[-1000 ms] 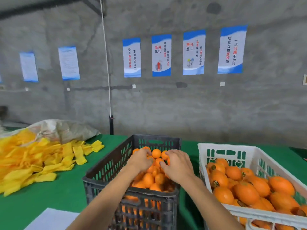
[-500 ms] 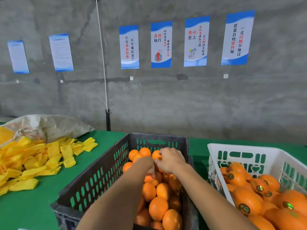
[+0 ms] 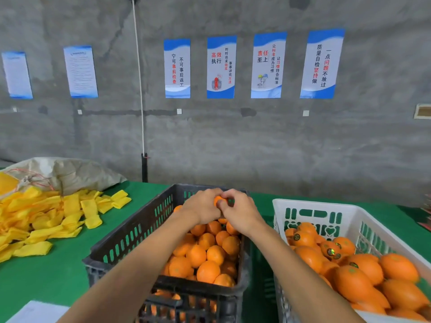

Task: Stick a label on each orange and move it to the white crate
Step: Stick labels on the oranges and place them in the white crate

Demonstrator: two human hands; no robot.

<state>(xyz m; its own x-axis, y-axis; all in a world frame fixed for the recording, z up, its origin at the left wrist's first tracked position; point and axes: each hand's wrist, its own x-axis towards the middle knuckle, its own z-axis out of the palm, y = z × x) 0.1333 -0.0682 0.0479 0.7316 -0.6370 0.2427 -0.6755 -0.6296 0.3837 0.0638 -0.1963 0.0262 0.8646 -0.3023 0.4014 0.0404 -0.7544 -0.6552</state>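
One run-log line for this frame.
left hand: holds small orange | right hand: fingers on it | above black plastic crate | white plastic crate: labelled oranges

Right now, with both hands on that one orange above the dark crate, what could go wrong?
1. The small round orange is pinched between the left hand and right hand; a slip could drop it back into the dark slatted plastic crate unlabelled.
2. No label is visible; it might be missed.
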